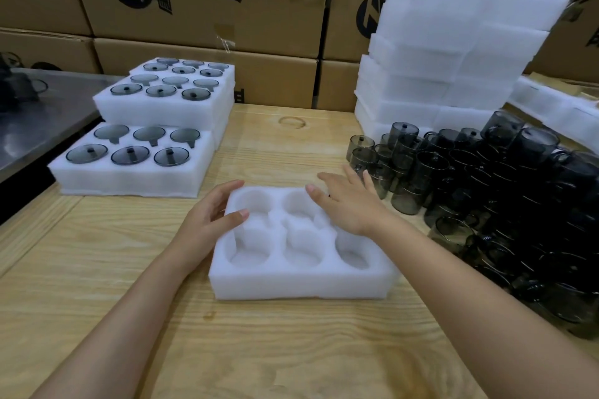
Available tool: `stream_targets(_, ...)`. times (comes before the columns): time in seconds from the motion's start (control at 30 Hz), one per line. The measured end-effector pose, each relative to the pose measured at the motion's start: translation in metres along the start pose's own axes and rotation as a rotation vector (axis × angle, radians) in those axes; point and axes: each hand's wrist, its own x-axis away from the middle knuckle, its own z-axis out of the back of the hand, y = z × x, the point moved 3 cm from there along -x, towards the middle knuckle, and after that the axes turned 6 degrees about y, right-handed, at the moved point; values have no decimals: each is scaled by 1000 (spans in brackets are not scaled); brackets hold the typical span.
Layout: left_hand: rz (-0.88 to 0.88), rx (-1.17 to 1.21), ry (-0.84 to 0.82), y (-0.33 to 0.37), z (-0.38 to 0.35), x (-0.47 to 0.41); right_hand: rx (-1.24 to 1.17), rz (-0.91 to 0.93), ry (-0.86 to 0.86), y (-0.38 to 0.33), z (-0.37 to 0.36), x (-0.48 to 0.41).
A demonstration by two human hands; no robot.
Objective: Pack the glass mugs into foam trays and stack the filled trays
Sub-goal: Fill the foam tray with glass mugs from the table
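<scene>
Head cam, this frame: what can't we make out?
1. Head view, empty tray: the right hand covers its far-right pocket.
2. Head view, loose mugs: no count; the pile overlaps itself and runs off the right edge.
3. Head view, filled stack: foam walls hide the lower trays' contents.
4. Head view, dark objects on the metal table: blurred, cut by the left edge.
</scene>
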Motion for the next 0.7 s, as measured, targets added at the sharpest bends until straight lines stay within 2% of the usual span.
stream_targets(0.03, 3, 1, -1, 0, 1, 0, -95, 4, 77, 1, 4, 0)
stream_targets(0.1, 4, 3, -2, -1, 1, -1, -256, -31, 336, 9, 24, 1)
stream_targets(0.17, -3, -4, 2, -2, 1, -1, -172, -139, 633, 26, 54, 5)
stream_targets(0.2, -4, -5, 3, -2, 1, -1, -55, -221, 707, 37, 68, 6)
stream_targets(0.23, -5, -4, 3, -2, 1, -1, 67, -317, 683, 49, 78, 7)
stream_targets(0.3, -6, -7, 2, -2, 1, -2, 243, -496, 451, 71, 85, 6)
stream_targets(0.37, -5, -11, -3, -1, 1, -2, 347, -581, 266, 82, 81, 7)
stream_targets(0.4, -6, -11, -5, -1, 1, -1, 390, -583, 235, 84, 78, 7)
stream_targets(0.6, -9, -8, -3, -1, 1, -1, 440, -539, 269, 80, 80, 7)
stream_targets(0.7, -12, -14, -2, -1, 1, -1, 401, -471, 358, 66, 85, 11)
